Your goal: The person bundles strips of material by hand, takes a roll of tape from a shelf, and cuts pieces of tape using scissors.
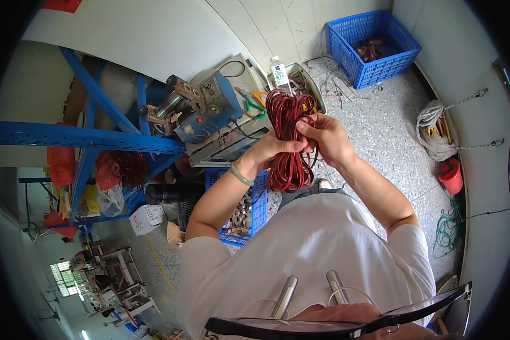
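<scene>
Above my lap, just in front of the grey-and-blue bench machine (209, 107), I hold a looped bundle of dark red wire (286, 141) upright in both hands. My left hand (275, 150), a pale green bangle (241, 174) on its wrist, is wrapped around the bundle's middle; my right hand (326, 136) pinches strands near the top between thumb and fingers. Beside the machine stands a plastic water bottle (279, 73); beyond it sits a blue plastic crate (374, 45) on the speckled floor (391, 130).
</scene>
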{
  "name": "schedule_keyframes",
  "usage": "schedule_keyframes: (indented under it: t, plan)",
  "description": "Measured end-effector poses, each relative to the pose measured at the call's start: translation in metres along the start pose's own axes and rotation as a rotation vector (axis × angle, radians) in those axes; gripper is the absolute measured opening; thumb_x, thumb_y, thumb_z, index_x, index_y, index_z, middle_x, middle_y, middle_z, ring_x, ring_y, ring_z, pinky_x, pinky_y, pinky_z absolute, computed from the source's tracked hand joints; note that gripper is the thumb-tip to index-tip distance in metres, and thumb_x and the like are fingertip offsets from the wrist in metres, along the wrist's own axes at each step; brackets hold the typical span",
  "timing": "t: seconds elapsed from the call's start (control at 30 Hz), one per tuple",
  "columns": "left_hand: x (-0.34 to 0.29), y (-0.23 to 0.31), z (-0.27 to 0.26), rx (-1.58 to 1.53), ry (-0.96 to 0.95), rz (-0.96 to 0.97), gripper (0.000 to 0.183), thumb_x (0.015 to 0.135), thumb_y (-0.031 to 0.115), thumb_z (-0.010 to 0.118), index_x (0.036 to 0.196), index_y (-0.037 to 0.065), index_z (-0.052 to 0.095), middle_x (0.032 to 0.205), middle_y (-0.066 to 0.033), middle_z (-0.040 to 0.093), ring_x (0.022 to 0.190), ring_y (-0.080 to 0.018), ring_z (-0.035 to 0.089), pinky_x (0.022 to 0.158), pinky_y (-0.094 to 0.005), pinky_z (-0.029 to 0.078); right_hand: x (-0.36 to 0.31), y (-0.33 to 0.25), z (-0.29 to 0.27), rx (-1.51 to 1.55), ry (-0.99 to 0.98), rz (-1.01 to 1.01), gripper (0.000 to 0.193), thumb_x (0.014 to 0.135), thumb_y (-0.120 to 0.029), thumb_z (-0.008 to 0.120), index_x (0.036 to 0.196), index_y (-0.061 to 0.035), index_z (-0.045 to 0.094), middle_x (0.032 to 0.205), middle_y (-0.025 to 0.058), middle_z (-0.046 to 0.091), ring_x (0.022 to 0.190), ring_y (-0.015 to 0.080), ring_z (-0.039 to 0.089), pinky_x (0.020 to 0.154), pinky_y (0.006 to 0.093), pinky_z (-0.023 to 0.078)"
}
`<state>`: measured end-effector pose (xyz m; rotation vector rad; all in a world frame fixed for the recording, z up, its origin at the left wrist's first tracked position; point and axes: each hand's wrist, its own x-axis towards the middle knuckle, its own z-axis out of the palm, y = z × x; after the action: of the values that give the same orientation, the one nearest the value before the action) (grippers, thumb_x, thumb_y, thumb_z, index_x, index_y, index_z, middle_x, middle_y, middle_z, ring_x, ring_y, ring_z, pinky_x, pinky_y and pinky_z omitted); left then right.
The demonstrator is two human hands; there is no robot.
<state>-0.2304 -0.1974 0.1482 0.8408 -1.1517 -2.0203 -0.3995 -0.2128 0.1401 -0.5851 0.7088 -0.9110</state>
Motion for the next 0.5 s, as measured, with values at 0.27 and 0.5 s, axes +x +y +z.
schedule_keyframes:
  t: [0.27,0.5]
  plan:
    - [-0.019,0.0,0.01,-0.365,0.123,-0.244,0.033,0.069,0.01,0.065,0.099,0.003,0.055,0.081,-0.0067,0.059,0.083,-0.02,0.063,0.076,-0.0306,0.053,0.0,-0.054,0.008,-0.546,-0.157,0.06,0.018,0.078,-0.01,0.073,0.085,0.0026,0.062,0.064,0.0035,0.058,0.046,0.0057,0.046,0.039,0.0208,0.033]
    - [-0.031,0.017,-0.03,-0.264,0.144,-0.296,0.02,0.076,0.017,0.053,0.084,-0.001,0.056,0.071,-0.0096,0.06,0.071,-0.0238,0.063,0.078,-0.0372,0.051,0.0,-0.069,-0.033,-1.349,-0.422,-0.726,0.022,0.073,-0.009,0.072,0.092,0.0014,0.066,0.075,0.0112,0.064,0.064,0.0232,0.061,0.06,0.0321,0.048]
